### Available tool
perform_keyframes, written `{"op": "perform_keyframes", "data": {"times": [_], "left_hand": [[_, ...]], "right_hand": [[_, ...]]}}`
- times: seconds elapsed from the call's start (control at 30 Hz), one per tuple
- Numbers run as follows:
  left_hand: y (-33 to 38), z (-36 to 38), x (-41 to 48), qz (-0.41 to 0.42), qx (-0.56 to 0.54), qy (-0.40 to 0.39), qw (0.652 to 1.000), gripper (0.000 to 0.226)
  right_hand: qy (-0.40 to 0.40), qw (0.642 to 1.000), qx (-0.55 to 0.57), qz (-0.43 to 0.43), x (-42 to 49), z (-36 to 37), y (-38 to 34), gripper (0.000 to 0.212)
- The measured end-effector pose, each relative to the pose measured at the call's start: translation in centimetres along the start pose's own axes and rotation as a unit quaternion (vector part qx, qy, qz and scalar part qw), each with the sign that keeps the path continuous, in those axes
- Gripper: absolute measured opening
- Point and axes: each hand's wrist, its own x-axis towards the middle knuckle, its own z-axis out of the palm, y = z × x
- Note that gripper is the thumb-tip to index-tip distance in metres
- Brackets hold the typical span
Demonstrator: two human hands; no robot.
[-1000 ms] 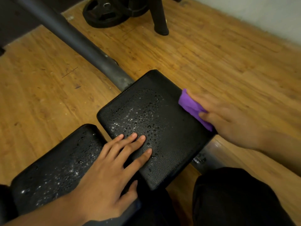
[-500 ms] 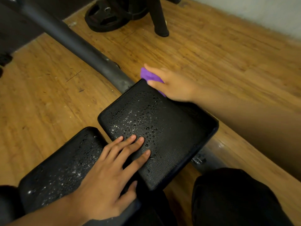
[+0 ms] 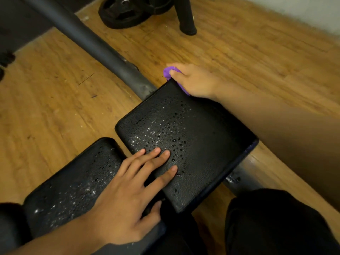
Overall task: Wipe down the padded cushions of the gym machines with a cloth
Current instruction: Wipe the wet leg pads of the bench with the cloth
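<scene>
Two black padded cushions sit side by side, both beaded with water drops. The larger square cushion (image 3: 198, 137) is in the middle; a second cushion (image 3: 73, 184) lies lower left. My left hand (image 3: 128, 196) rests flat with straight fingers across the gap, fingertips on the square cushion. My right hand (image 3: 193, 80) presses a purple cloth (image 3: 168, 72) against the far corner of the square cushion; most of the cloth is hidden under the hand.
A thick grey steel frame tube (image 3: 92, 43) runs diagonally from the top left under the cushion. Black weight plates (image 3: 127, 13) and a black machine leg (image 3: 185, 19) stand on the wooden floor (image 3: 257, 52) at the top. My dark trouser leg (image 3: 276, 227) is at bottom right.
My right hand has carried the purple cloth along the square cushion's right edge, from its near right corner up to the far corner. My left hand has stayed in place.
</scene>
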Motion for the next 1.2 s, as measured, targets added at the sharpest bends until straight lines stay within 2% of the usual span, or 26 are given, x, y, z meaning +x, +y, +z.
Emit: {"op": "perform_keyframes", "data": {"times": [0.1, 0.27, 0.33, 0.37, 0.47, 0.67, 0.77, 0.9, 1.0, 1.07, 1.2], "left_hand": [[0.1, 0.0, 0.0, -0.001, -0.002, -0.004, 1.0, 0.075], [0.0, 0.0, 0.0, 0.001, -0.002, 0.004, 1.0, 0.075], [0.1, 0.2, 0.0, 0.001, 0.002, 0.006, 1.0, 0.075], [0.1, 0.3, 0.0, 0.001, 0.004, 0.006, 1.0, 0.075], [-0.1, 0.3, 0.0, 0.004, 0.01, 0.006, 1.0, 0.075], [-0.1, 0.0, 0.0, 0.009, 0.008, 0.0, 1.0, 0.073], [-0.1, 0.0, -0.1, 0.011, 0.007, 0.001, 1.0, 0.073], [-0.2, 0.0, -0.1, 0.01, 0.009, 0.001, 1.0, 0.076], [-0.1, 0.3, -0.1, 0.007, 0.014, 0.005, 1.0, 0.078], [0.0, 0.2, -0.1, 0.007, 0.018, 0.003, 1.0, 0.078], [0.0, 0.1, -0.2, 0.007, 0.018, 0.001, 1.0, 0.077]], "right_hand": [[0.001, 1.0, -0.006, 0.014, -2.0, -0.2, 0.1, 0.044], [0.004, 1.0, -0.01, 0.006, -15.6, -1.8, 2.3, 0.061], [0.01, 1.0, -0.008, 0.011, -18.3, -2.4, 2.0, 0.068], [0.007, 1.0, -0.008, 0.004, -18.1, -2.5, 1.9, 0.063], [-0.008, 1.0, -0.01, -0.014, -13.6, -1.8, 1.3, 0.033], [0.014, 0.999, -0.015, 0.025, 0.9, 0.3, -0.3, 0.038], [0.008, 0.999, -0.025, 0.037, -1.1, -0.2, -0.3, 0.041], [-0.019, 0.999, -0.013, 0.034, -12.9, -1.8, 1.7, 0.048], [0.016, 0.999, -0.018, 0.025, -19.0, -2.4, 1.8, 0.063], [0.013, 0.999, -0.038, 0.016, -18.1, -2.3, 1.7, 0.063], [-0.006, 0.998, -0.058, 0.015, -8.7, -0.9, 0.5, 0.043]]}}
